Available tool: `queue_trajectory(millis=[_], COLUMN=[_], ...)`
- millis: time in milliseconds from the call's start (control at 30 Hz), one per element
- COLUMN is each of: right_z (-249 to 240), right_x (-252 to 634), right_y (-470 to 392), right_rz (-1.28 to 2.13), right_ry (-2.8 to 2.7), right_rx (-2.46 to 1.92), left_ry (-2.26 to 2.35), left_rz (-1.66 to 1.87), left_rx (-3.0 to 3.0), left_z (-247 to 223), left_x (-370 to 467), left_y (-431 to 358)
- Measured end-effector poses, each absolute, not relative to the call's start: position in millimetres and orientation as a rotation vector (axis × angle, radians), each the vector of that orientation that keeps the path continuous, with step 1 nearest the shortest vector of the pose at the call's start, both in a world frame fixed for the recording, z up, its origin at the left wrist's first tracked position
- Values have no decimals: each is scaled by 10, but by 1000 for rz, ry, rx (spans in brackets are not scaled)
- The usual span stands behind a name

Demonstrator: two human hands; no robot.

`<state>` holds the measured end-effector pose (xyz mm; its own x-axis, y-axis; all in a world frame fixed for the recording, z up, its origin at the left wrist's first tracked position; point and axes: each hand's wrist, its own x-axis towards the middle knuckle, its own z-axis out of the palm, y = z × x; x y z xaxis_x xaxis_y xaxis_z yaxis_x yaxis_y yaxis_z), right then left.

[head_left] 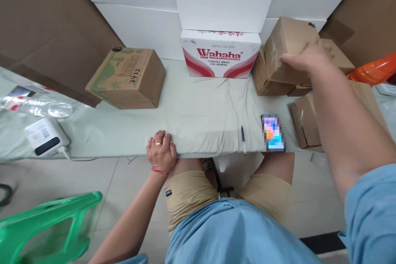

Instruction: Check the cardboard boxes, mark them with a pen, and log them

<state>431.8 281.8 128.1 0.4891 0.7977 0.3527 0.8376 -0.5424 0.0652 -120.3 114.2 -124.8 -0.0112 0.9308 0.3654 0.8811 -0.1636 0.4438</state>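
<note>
Background: white panels (225,0) stand behind a table with pale cloth (198,111), and a brown board (55,29) rises at the upper left of the frame.
Held box: a brown carton (297,29) is at the upper right, over other cartons (274,88) of the same colour.
Right hand: this hand (311,55) reaches over the brown carton. Its thumb is spread away from the fingers and lies toward the left side; the fingers go over the top, but their tips cannot be told clearly.
Left hand: the other hand (162,150) rests at the near table edge, lower centre-left. Its fingers are bent and pressed together, and nothing is seen inside.
Progress: the grip on the brown carton seems already made. The carton is beside the right-hand group, well apart from the table middle. If it is being raised or put down, one picture does not tell.
Direction: the taped side of the brown carton faces left, and its top seems a little tilted. The long axis perhaps runs left to right, but the arm hides too much to be sure.
Around: a red and white box (216,60) stands upper centre, a carton marked 2422 (123,95) upper left. A pen (243,140) and a phone (272,132) lie near the front edge.
</note>
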Motion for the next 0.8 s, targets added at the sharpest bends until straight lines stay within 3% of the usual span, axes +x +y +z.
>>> queue_trajectory(millis=[67,233,400,600,800], right_z=[1337,1228,793,368,234], right_x=[4074,3531,2792,1835,1757], right_y=[2433,1289,457,311,210], right_rz=[-194,-36,75,427,627], right_ry=[-1281,-1015,-1456,-1749,-2021], right_rx=[-2661,-2436,-2039,-1882,-1627], left_ry=[1962,1923,1849,1406,1138], left_rz=[921,972,1087,1034,976], left_rx=[2114,1954,1687,1340,894], left_z=[-1230,-1147,-934,-568,-293], left_x=[-1181,-1153,-1040,-594,-518], left_y=[1139,1153,972,452,302])
